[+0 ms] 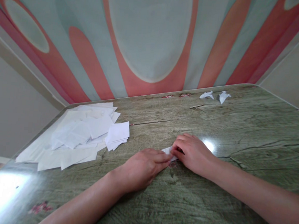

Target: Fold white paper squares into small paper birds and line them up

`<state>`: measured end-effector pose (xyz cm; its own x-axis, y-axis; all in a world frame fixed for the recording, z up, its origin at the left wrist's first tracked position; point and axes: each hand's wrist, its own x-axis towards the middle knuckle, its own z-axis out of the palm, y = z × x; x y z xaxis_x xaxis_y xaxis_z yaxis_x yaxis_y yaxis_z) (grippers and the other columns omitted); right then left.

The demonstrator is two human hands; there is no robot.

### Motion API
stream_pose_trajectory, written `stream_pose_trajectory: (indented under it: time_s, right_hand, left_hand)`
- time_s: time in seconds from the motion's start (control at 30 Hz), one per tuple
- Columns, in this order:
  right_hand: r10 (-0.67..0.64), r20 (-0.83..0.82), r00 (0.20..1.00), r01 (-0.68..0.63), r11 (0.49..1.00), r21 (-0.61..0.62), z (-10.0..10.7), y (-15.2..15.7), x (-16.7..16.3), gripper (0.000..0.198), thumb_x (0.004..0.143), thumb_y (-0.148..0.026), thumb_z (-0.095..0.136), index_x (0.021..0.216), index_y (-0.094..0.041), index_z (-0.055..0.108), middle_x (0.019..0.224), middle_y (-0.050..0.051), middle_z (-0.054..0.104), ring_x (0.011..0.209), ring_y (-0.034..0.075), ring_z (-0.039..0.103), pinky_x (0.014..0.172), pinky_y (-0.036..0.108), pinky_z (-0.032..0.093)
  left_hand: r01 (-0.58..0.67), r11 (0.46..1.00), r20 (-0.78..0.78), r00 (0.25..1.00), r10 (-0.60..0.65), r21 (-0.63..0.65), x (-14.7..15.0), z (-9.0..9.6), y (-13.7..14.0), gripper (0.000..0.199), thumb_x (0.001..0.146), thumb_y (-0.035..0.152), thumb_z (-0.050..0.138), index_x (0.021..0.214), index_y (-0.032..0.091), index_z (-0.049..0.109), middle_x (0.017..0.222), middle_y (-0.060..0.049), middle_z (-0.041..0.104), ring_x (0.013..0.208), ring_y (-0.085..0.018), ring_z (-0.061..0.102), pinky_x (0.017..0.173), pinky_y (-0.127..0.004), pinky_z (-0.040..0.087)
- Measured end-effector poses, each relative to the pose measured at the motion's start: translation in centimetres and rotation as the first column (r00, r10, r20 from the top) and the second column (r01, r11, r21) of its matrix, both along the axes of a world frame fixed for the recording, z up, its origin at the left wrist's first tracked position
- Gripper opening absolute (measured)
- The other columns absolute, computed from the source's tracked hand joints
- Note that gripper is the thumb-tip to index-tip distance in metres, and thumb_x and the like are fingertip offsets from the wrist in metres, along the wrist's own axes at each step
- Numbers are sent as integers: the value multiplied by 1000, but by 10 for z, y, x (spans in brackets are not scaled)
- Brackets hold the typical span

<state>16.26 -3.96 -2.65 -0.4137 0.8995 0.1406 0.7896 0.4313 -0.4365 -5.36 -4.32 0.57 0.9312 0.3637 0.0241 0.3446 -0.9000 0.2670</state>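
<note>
A small folded piece of white paper [167, 150] lies on the wood-patterned table, mostly covered by my fingers. My left hand [146, 165] rests palm down, its fingers together and pressing on the paper's left part. At the right end of the paper, my right hand [191, 152] has its fingers curled in, with thumb and fingertips pinching the edge. The folds under the fingers are hidden.
Loose white paper sheets [86, 127] are heaped at the left, with a smaller stack of paper squares [118, 133] beside them. Two folded paper figures [207, 94] [223, 97] stand near the table's back edge. Behind rises a patterned cloth [147, 32].
</note>
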Motion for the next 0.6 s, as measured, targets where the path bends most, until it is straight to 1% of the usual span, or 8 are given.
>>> stream_pose_trajectory:
  time_s: [0.13,0.27,0.37,0.47,0.6]
  right_hand:
    - [-13,-32,999,13,1000,1,-1,1,0,13,84,-24,61,71,-20,61,75,2,61,78,19,52,69,32,33]
    - [-44,-77,996,44,999,-5,-3,3,0,12,80,-25,66,73,-21,57,74,0,61,76,17,52,69,31,34]
    - [-49,-107,993,47,999,-17,-4,4,0,10,80,-25,66,75,-22,57,74,-1,62,75,17,52,70,31,33]
    - [-46,-112,993,45,999,-16,-6,3,1,8,83,-25,62,76,-22,58,76,-1,62,77,17,53,71,32,32]
    - [-54,-119,991,56,998,14,-9,-1,0,11,82,-33,63,81,-22,59,80,0,61,82,19,52,72,32,31]
  left_hand:
    - [13,1000,-37,999,-12,18,-3,-1,-1,41,94,17,38,135,16,44,137,-9,52,124,-21,49,104,-39,42]
    - [-5,1000,-84,996,6,17,-2,5,-4,42,93,17,40,134,15,45,137,-9,52,126,-21,49,104,-39,42]
    - [-18,1000,-104,994,17,-4,0,11,-6,41,94,17,39,134,17,46,136,-8,53,126,-20,49,105,-37,41]
    - [-35,999,-132,991,34,-7,0,14,-9,40,95,19,37,134,18,46,136,-8,53,126,-21,49,106,-38,40]
    - [-37,999,-157,987,39,15,1,15,-13,45,92,19,43,136,17,42,139,-10,50,130,-22,44,107,-39,38]
